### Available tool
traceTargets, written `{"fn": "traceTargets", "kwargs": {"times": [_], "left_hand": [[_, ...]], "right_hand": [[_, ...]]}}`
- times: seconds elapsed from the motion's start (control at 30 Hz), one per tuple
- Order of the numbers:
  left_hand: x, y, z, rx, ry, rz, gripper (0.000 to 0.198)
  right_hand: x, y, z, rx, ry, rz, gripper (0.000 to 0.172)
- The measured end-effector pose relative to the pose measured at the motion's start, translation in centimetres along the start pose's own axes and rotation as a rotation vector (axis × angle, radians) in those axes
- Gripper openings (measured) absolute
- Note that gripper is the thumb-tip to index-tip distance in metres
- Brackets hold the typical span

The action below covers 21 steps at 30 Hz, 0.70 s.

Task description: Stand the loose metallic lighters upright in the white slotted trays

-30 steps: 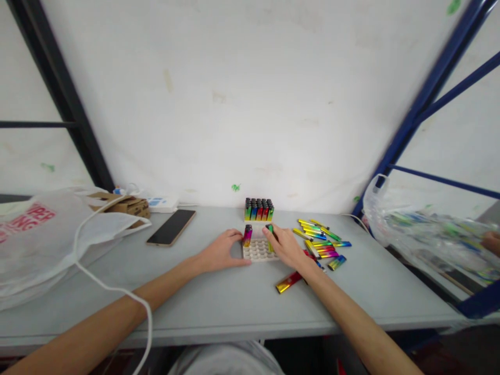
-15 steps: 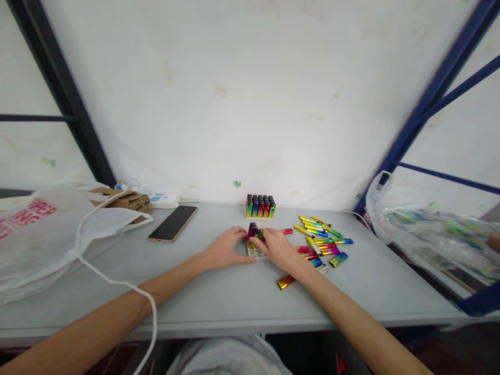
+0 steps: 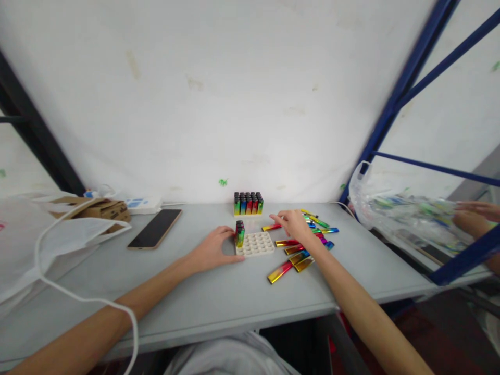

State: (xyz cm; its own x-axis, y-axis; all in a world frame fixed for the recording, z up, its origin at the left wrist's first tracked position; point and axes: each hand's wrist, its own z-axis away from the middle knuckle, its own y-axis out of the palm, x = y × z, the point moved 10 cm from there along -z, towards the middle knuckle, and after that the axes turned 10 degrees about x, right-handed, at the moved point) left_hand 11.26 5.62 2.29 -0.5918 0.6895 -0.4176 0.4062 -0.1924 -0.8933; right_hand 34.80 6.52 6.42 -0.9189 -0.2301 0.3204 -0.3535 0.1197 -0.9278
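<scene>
Loose lighters [image 3: 280,272] on counter [image 3: 187,302], right of tray [image 3: 258,253]. Right grip [image 3: 296,227] nearer, over pile; several long axes roughly sideways. Can't tell if it holds any. Left grip [image 3: 213,250] wide, at tray's left end.

Trays [image 3: 260,244]: two, one near, one far. Upright lighters [image 3: 239,238] in near tray: at least two; in far tray, front row: five, total obscured by overlap. Loose lighters [image 3: 280,272]: more than ten, exact count obscured. Person's hands [image 3: 211,251]: two. Phone [image 3: 155,229]: one.
</scene>
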Motion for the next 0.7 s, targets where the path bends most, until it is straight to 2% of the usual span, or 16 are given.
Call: {"fn": "traceTargets", "kwargs": {"times": [0.1,0.23,0.3,0.4,0.6,0.7], "left_hand": [[0.0,0.0,0.0,0.011,-0.006,-0.010,0.068],[0.1,-0.2,0.1,0.004,0.001,-0.019,0.068],[0.2,-0.4,0.2,-0.009,0.005,-0.019,0.067],[0.2,-0.5,0.2,-0.022,0.020,-0.021,0.066],[0.3,-0.3,0.2,-0.017,0.029,-0.008,0.066],[0.4,-0.2,0.2,-0.006,0.021,-0.002,0.068]], "right_hand": [[-1.6,0.3,-0.6,-0.017,0.028,0.095,0.055],[-0.4,2.8,-1.0,0.083,-0.256,0.100,0.030],[-0.2,3.7,-0.9,0.124,-0.345,0.100,0.024],[-0.7,3.3,-0.9,0.101,-0.304,0.022,0.019],[-1.5,0.9,-1.0,-0.038,-0.114,-0.376,0.039],[-1.2,0.4,-0.9,-0.106,-0.082,-0.593,0.046]]}}
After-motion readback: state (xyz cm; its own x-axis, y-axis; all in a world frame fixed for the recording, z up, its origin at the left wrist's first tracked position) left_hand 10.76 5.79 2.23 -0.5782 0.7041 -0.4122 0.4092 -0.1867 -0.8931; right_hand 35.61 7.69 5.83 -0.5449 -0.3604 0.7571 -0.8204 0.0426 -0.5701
